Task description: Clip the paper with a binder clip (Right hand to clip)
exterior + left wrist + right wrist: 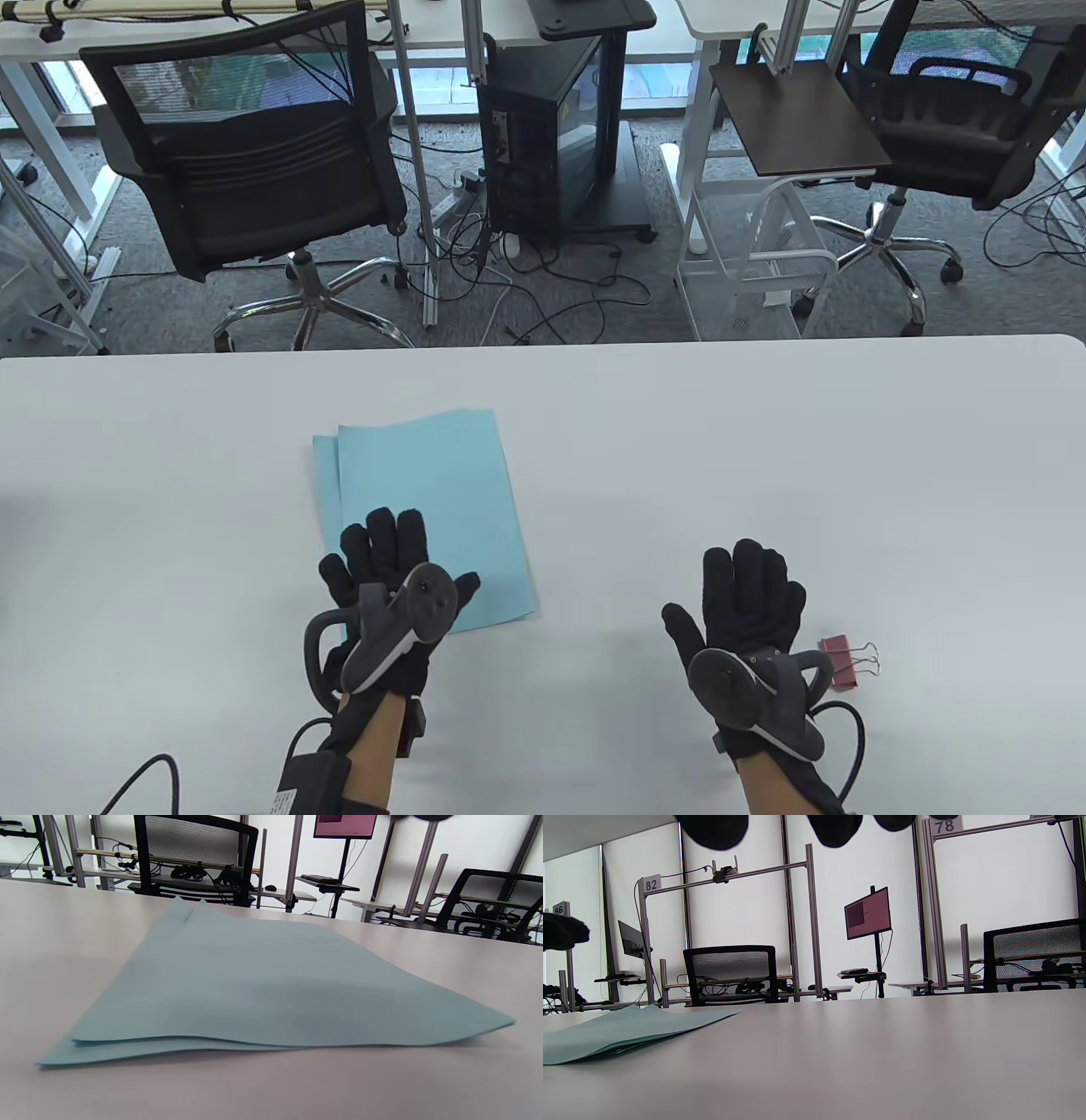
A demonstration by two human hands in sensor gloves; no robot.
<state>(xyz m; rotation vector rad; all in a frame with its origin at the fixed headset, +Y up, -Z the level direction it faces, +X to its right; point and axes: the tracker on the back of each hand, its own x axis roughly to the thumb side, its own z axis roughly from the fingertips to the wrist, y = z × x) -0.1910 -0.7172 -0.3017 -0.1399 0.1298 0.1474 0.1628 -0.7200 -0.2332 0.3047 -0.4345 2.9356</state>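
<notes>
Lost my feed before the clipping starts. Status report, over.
Left hand over blue paper, nothing gripped. Right hand open, empty. Pink binder clip on table right of it, untouched. Nothing in the way.

Two light-blue paper sheets [433,509] lie flat on white table, stacked slightly offset, near edges a bit curled. Small pink metal binder clip [844,661] with silver wire handles lies on table, well right of sheets.
</notes>
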